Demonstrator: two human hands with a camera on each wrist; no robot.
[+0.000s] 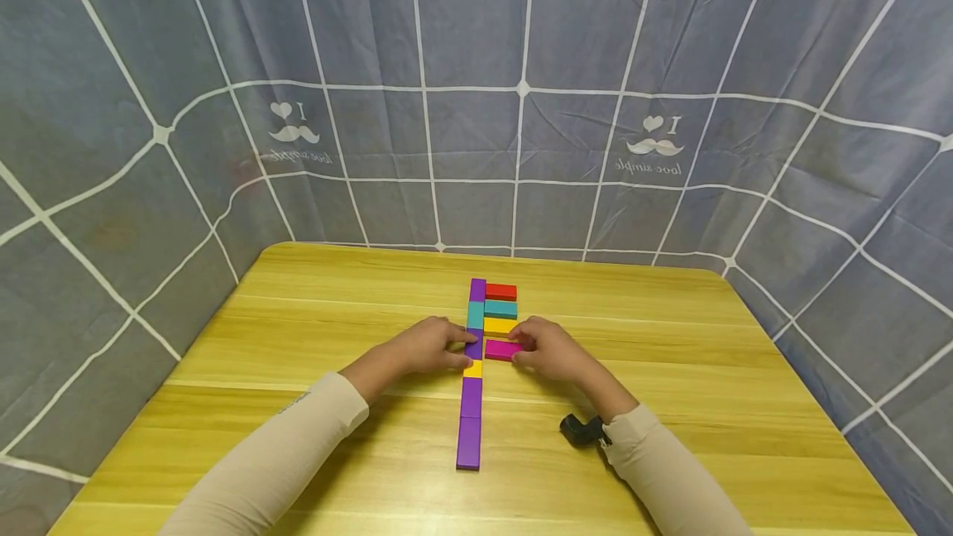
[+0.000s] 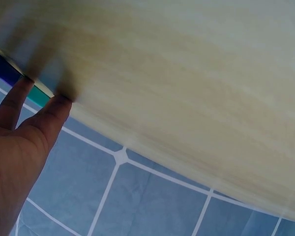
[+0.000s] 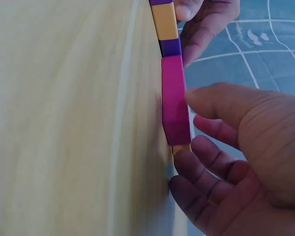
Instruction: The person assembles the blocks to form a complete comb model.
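Observation:
A column of flat blocks runs along the wooden table, with several purple ones (image 1: pixel 470 441), a teal one (image 1: pixel 476 315) and a yellow one (image 1: pixel 472 369). My left hand (image 1: pixel 432 345) reaches in from the left, its index finger touching a purple block (image 1: pixel 475 349) and its thumb by the yellow one. On the column's right side lies a magenta block (image 1: pixel 500 350), its inner end close to the column. My right hand (image 1: pixel 553 349) holds its outer end between thumb and fingers; in the right wrist view the thumb (image 3: pixel 201 100) meets its edge.
Above the magenta block, a yellow block (image 1: pixel 497 327), a teal block (image 1: pixel 500 309) and a red block (image 1: pixel 501 292) also extend right from the column. A dark strap-like piece (image 1: pixel 581 430) is at my right wrist. A grey gridded curtain (image 1: pixel 476 139) surrounds the table (image 1: pixel 335 288).

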